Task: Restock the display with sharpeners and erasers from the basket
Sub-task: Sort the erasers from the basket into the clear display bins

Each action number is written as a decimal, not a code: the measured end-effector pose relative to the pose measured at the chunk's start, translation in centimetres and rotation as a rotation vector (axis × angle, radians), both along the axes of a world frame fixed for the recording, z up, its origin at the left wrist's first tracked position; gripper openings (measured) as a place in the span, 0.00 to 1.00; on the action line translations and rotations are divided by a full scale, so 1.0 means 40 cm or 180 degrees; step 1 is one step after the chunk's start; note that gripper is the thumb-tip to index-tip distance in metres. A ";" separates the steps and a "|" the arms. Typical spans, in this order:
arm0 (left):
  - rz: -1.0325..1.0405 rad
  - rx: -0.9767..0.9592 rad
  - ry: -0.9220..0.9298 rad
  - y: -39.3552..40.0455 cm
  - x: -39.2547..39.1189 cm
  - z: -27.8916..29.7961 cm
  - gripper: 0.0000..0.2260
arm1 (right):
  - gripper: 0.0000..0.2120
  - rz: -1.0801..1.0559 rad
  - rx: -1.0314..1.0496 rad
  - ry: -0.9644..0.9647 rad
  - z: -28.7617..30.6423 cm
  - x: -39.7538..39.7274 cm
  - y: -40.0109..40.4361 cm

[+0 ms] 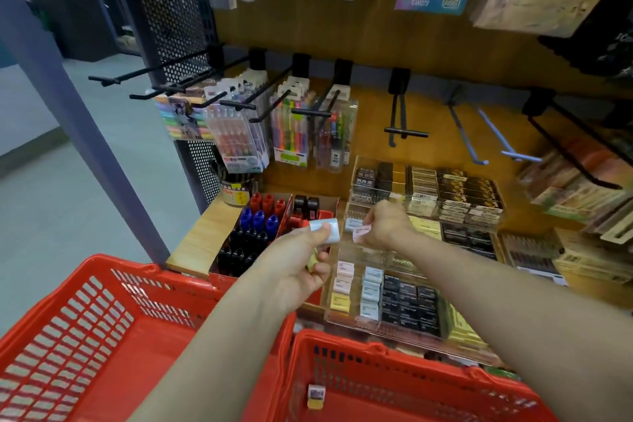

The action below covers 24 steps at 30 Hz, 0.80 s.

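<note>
My left hand (301,271) grips several small erasers; a pale blue one (327,229) sticks out on top and a yellowish one shows lower in the fist. My right hand (383,223) pinches a pink eraser (360,233) over the middle tier of the clear acrylic display (387,257). The display's lower tier holds rows of pastel erasers (356,288) and black erasers (411,301). Below my arms stands a red basket (394,353) with one small yellow eraser (315,396) lying inside.
A second red basket (102,319) stands at the left. A box of red, blue and black markers (257,229) sits left of the display. Pen packs hang on black hooks (239,103) above. More stationery boxes (582,250) fill the shelf at right.
</note>
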State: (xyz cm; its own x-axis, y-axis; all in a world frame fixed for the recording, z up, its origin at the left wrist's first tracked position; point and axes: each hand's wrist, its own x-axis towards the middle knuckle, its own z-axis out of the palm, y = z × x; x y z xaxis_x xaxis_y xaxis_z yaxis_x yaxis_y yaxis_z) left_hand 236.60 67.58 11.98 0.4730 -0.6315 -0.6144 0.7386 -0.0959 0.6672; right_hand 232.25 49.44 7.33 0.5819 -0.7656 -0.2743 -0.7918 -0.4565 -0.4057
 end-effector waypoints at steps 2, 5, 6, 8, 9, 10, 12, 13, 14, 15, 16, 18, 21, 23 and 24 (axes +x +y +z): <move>0.0010 0.0040 0.0066 -0.002 0.011 -0.010 0.05 | 0.09 -0.0087 0.0026 0.0090 -0.032 0.022 -0.016; 0.0050 0.0037 0.0113 -0.006 0.024 -0.011 0.06 | 0.10 -0.0083 0.0020 0.0244 -0.066 0.044 -0.023; 0.0068 0.0031 0.0118 -0.008 0.027 -0.009 0.06 | 0.09 -0.0062 0.0001 0.0301 -0.074 0.051 -0.023; 0.0089 0.0034 0.0105 -0.009 0.030 -0.008 0.05 | 0.10 -0.0030 -0.0055 0.0369 -0.084 0.060 -0.022; 0.0078 0.0026 0.0098 -0.011 0.030 -0.008 0.04 | 0.10 -0.0013 -0.0075 0.0394 -0.088 0.063 -0.024; 0.0075 0.0016 0.0099 -0.011 0.029 -0.008 0.04 | 0.11 0.0019 -0.0091 0.0423 -0.090 0.065 -0.026; 0.0083 0.0011 0.0111 -0.010 0.026 -0.009 0.04 | 0.11 0.0056 -0.0087 0.0463 -0.091 0.065 -0.025; 0.0074 0.0007 0.0105 -0.009 0.023 -0.009 0.04 | 0.10 0.0082 -0.0101 0.0462 -0.091 0.061 -0.022; 0.0060 0.0008 0.0093 -0.007 0.020 -0.009 0.05 | 0.09 0.0132 -0.0152 0.0478 -0.090 0.056 -0.018; 0.0051 0.0013 0.0073 -0.005 0.018 -0.009 0.06 | 0.09 0.0196 -0.0214 0.0472 -0.081 0.046 -0.012; 0.0058 0.0031 0.0044 -0.002 0.017 -0.009 0.07 | 0.10 0.0251 -0.0264 0.0409 -0.064 0.032 -0.004; 0.0099 0.0099 -0.0043 0.003 0.015 -0.013 0.08 | 0.15 0.0563 -0.0418 0.0037 -0.017 -0.015 0.013; 0.0062 0.0168 -0.0187 0.016 0.006 -0.010 0.08 | 0.16 0.1209 -0.0411 -0.1098 0.077 -0.120 0.054; -0.0063 0.0162 -0.0352 0.027 -0.007 -0.008 0.10 | 0.17 0.1159 0.0293 -0.1781 0.127 -0.189 0.102; -0.0151 0.0154 -0.0454 0.032 -0.017 -0.005 0.11 | 0.20 0.1103 0.0660 -0.1993 0.142 -0.216 0.125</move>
State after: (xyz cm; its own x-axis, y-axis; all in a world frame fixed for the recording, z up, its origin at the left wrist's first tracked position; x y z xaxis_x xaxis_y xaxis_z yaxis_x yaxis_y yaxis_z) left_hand 235.93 68.88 11.78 0.5279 -0.6264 -0.5735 0.6307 -0.1631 0.7587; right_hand 223.61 54.43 13.03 0.8755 -0.4783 0.0690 -0.2088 -0.5031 -0.8386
